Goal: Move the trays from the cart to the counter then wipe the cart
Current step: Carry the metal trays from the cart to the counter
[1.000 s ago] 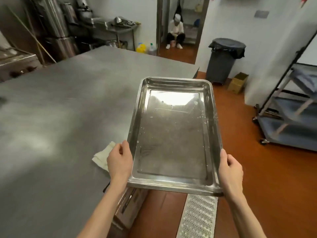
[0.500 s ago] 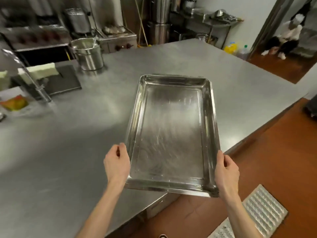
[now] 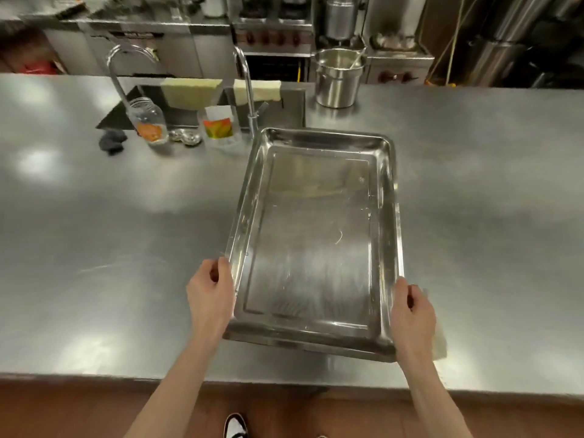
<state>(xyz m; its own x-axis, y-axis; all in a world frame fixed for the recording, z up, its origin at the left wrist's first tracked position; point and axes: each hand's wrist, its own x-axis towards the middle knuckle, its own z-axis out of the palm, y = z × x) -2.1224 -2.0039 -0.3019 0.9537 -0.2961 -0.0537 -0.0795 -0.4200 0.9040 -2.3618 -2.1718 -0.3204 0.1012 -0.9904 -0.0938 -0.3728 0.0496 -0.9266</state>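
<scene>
Both hands on the tray (image 3: 316,248) here: left hand (image 3: 210,295) grips its left rim, right hand (image 3: 412,314) grips the right rim. The tray is over the counter (image 3: 110,232) near the front edge, can't tell if it's touching down. Pot (image 3: 338,79) sits at the back edge.
</scene>
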